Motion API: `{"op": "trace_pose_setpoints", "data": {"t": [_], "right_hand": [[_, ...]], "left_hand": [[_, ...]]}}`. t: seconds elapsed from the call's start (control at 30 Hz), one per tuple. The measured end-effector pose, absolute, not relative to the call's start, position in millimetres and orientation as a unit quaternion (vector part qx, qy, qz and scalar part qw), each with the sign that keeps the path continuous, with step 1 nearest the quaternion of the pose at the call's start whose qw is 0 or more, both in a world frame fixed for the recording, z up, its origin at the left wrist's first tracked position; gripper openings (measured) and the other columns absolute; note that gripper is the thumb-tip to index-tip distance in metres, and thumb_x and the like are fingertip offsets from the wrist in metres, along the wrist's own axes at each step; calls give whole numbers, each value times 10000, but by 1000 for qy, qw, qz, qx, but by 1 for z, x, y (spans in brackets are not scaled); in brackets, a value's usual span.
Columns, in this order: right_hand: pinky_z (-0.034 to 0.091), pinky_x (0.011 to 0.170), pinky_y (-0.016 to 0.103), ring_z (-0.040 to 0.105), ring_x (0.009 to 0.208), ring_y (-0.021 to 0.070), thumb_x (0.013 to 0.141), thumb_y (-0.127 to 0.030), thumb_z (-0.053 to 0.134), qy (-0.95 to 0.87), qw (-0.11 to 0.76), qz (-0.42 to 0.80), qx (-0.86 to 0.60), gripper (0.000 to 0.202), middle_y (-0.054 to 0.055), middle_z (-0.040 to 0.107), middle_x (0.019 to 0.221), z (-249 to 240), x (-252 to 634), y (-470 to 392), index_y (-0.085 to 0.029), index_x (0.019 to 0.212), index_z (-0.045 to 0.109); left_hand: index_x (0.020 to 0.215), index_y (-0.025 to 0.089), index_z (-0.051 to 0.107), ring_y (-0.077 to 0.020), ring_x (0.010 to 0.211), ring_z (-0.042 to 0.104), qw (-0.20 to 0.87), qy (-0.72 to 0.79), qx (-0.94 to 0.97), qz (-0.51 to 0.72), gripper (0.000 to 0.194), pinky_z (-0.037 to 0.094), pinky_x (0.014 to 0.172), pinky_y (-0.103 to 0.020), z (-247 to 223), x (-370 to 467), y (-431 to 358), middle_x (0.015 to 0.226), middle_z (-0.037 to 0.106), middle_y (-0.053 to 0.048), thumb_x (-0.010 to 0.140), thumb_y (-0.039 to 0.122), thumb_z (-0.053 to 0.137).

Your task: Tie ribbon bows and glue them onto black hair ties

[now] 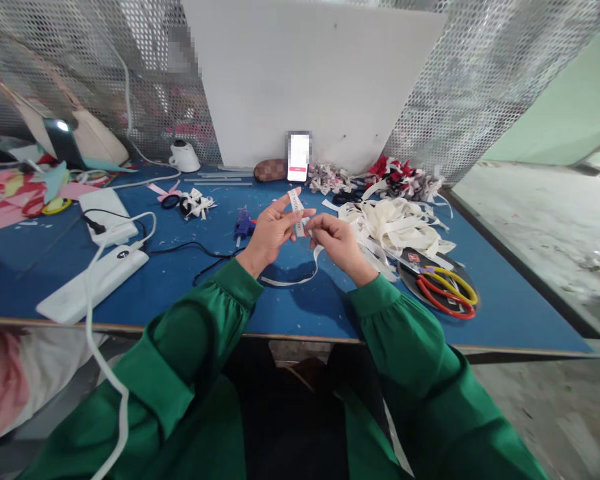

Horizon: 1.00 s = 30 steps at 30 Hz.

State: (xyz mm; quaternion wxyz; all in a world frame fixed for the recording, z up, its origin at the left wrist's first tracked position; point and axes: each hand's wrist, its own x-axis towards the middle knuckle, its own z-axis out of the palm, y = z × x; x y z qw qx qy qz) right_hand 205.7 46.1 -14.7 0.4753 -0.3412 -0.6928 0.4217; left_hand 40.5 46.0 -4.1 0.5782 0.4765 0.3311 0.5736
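Between my two hands is a white ribbon (299, 226) with dark printed letters. My left hand (273, 230) grips it, with the ribbon laid across the fingers and one end near the index fingertip. The fingers of my right hand (336, 241) pinch the ribbon lower down. Its loose tail (316, 257) hangs from there and curves left over the blue table, under my left wrist. Just left of my left hand lies a blue glue gun (243, 225). A heap of cream ribbon (387, 223) lies to the right of my right hand.
Red-and-yellow-handled scissors (450, 293) rest on a dark round pad at right. A lit phone (299, 157) leans against the white board (320, 80). Finished-looking bows (197, 204) lie at left. White power strips (97, 283) with trailing cables occupy the left side.
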Motion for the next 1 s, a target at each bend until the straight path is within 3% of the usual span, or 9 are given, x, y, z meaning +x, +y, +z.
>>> {"op": "trace_pose_setpoints", "data": {"t": [0.2,0.37,0.6,0.83,1.0], "right_hand": [[440,578,288,578,564,134,815,-406,681,-696,471,402,-364,208,-20,631,653,-18,204,46,-199,810,665],[375,560,281,512,544,126,830,-323,630,-712,461,344,-404,171,-39,563,575,-19,203,47,-211,704,600],[369,573,279,503,553,121,809,-249,614,-733,449,319,-399,119,-38,566,589,-18,204,46,-205,699,606],[491,665,317,619,617,137,909,-315,511,-721,457,411,-319,207,11,695,821,-8,206,36,-203,944,682],[534,723,355,633,633,142,873,-332,572,-709,446,466,-286,203,31,716,911,0,210,33,-210,998,675]], "left_hand": [[1477,248,507,-23,405,406,565,337,489,573,717,412,440,-196,-8,43,46,1023,787,-72,807,280,761],[1468,253,518,-2,367,280,559,345,503,562,684,402,436,-202,-11,43,46,1048,782,-76,821,289,737],[1396,239,602,3,366,273,558,357,487,570,617,386,428,-204,-10,43,46,1033,782,-73,799,295,750],[1385,212,611,-23,402,369,536,390,484,571,621,379,426,-200,-6,39,50,918,782,-48,778,254,734],[1357,194,641,-62,424,418,486,408,559,534,593,374,426,-199,-9,37,52,630,681,18,782,285,750]]}}
